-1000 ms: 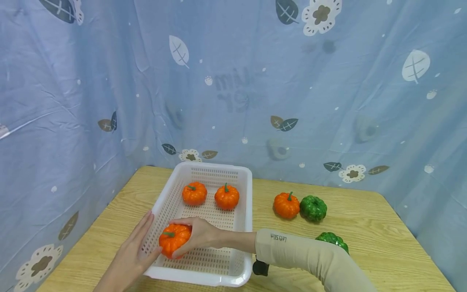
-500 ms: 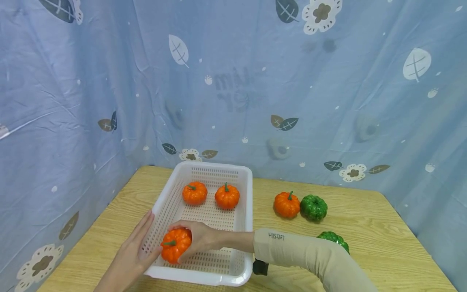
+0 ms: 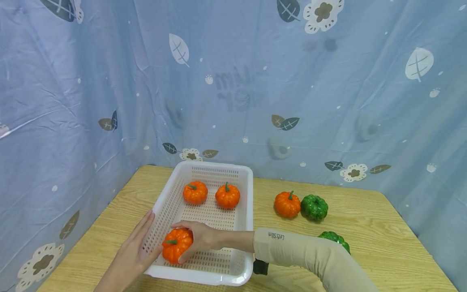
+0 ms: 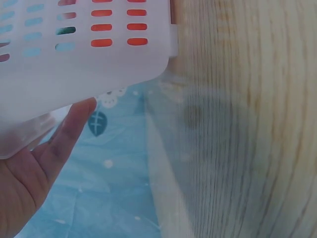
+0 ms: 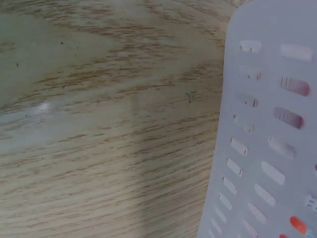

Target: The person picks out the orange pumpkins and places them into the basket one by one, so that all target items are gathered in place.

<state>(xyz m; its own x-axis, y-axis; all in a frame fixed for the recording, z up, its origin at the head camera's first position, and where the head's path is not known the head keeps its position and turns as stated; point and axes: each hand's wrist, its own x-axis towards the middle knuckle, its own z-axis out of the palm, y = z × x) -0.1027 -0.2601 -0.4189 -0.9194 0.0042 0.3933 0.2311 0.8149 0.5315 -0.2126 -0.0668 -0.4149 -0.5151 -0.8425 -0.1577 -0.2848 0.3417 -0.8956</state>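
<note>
Inside the white plastic basket, near its front left corner, my right hand grips an orange pumpkin with a green stem. The thumb and fingers curve around its right side. My left hand holds the basket's left front rim, fingers lying along the outside and thumb over the edge close to the pumpkin. In the left wrist view, part of this left hand shows at the basket edge. Farther back in the basket sit two more orange pumpkins, one at left and one at right.
Right of the basket on the wooden table are another orange pumpkin and a green pumpkin side by side. A second green pumpkin is partly hidden behind the right sleeve. A patterned blue curtain encloses the table.
The held pumpkin has shifted slightly down and to the right and its stem has turned a little, with the right hand around it. The left hand stays on the rim.
</note>
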